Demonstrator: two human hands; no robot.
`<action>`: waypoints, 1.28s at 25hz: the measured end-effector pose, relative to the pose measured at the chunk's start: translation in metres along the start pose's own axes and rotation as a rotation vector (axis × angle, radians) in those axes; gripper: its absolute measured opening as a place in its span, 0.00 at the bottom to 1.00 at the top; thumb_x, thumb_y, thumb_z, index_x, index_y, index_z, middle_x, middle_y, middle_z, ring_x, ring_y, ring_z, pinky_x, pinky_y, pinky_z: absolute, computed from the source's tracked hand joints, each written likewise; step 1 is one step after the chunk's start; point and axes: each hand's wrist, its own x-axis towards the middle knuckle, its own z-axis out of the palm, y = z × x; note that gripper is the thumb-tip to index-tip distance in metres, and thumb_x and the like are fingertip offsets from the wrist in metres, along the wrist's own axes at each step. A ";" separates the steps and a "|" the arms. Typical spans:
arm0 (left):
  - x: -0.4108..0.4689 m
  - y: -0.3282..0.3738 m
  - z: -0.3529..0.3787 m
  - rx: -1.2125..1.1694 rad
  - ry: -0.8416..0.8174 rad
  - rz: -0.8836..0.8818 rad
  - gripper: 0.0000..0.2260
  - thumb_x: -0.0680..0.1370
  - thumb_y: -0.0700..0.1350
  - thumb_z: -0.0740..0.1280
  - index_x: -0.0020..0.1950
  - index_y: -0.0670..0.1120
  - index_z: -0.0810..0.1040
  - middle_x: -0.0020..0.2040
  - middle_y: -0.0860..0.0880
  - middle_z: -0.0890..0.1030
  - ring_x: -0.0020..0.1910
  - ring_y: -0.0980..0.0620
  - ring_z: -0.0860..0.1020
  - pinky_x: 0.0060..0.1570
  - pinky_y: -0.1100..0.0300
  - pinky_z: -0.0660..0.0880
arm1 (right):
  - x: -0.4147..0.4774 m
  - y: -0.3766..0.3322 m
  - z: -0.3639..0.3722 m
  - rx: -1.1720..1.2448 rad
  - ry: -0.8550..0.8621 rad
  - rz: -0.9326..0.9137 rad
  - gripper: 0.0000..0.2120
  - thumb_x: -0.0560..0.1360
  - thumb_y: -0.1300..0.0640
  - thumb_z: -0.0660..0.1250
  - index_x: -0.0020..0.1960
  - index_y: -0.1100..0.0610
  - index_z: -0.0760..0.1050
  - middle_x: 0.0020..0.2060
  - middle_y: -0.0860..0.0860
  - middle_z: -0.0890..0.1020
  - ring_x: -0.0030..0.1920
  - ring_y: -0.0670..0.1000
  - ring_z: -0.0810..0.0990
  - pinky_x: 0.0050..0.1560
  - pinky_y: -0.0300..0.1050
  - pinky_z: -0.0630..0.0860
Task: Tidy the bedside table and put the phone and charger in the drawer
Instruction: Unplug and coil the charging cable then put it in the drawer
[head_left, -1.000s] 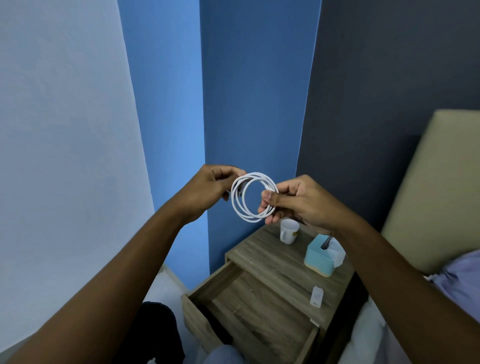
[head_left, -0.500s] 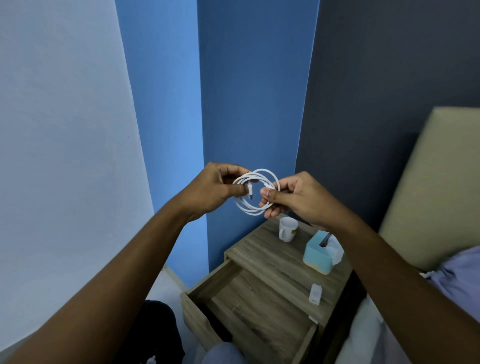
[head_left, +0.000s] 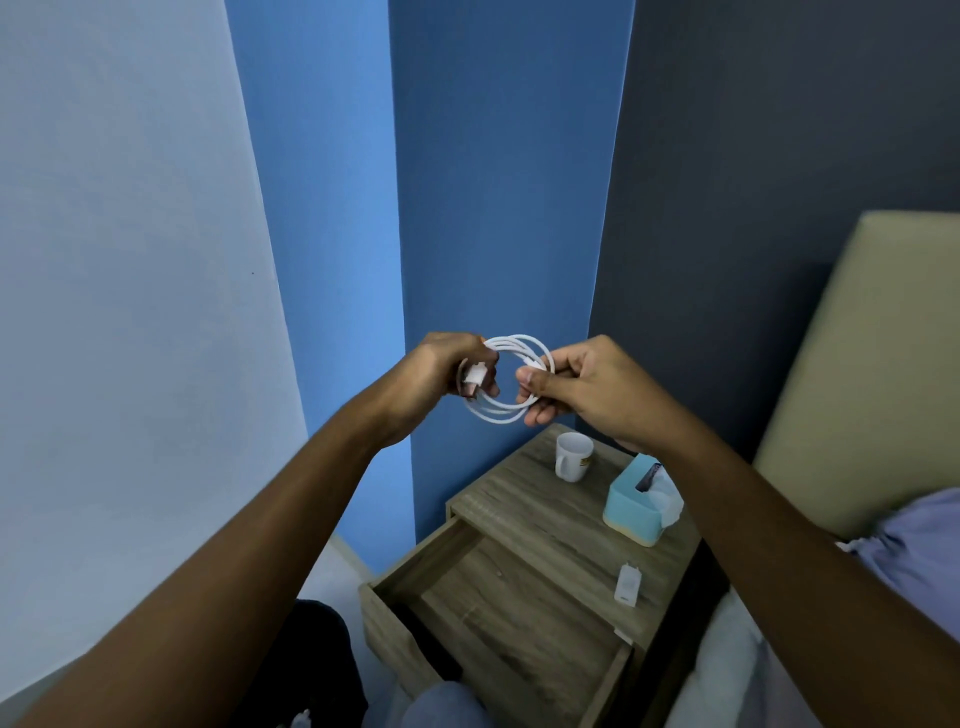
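A white charger cable (head_left: 506, 410) is coiled into a small loop and held in the air above the bedside table (head_left: 524, 512). My left hand (head_left: 439, 379) pinches the coil's left side, with the cable's plug end between its fingers. My right hand (head_left: 582, 384) grips the coil's right side. Below, the table's drawer (head_left: 498, 623) stands pulled out, its visible wooden floor bare. A white charger plug (head_left: 627, 584) lies flat on the tabletop near its front right. No phone is visible.
A white mug (head_left: 571, 457) stands at the back of the tabletop and a teal tissue box (head_left: 636, 506) beside it on the right. A beige headboard (head_left: 857, 364) and bedding border the table's right side. Blue walls close in behind and to the left.
The coil has gone from a wide round loop to a tighter, flatter bundle. My left hand has taken the plug end and turned it across the coil. Both hands stay at about the same height.
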 end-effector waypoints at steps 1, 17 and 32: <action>0.000 -0.001 0.002 0.066 0.019 0.009 0.13 0.77 0.52 0.65 0.39 0.45 0.79 0.39 0.39 0.80 0.37 0.53 0.78 0.42 0.60 0.73 | 0.001 0.000 0.000 0.008 -0.003 0.000 0.13 0.77 0.59 0.69 0.48 0.71 0.80 0.38 0.66 0.84 0.35 0.54 0.85 0.40 0.40 0.82; 0.019 -0.101 0.012 0.049 -0.042 -0.045 0.11 0.80 0.38 0.66 0.61 0.38 0.78 0.52 0.39 0.85 0.49 0.48 0.84 0.53 0.53 0.82 | 0.003 0.102 0.019 0.313 0.124 0.195 0.12 0.79 0.60 0.67 0.53 0.70 0.78 0.39 0.62 0.84 0.32 0.51 0.84 0.34 0.39 0.80; -0.029 -0.483 0.030 0.979 -0.017 -0.469 0.35 0.77 0.70 0.50 0.75 0.49 0.67 0.76 0.44 0.67 0.76 0.40 0.61 0.74 0.41 0.58 | -0.062 0.424 0.163 0.217 0.051 1.014 0.12 0.80 0.58 0.66 0.48 0.68 0.79 0.35 0.61 0.83 0.27 0.49 0.83 0.29 0.39 0.78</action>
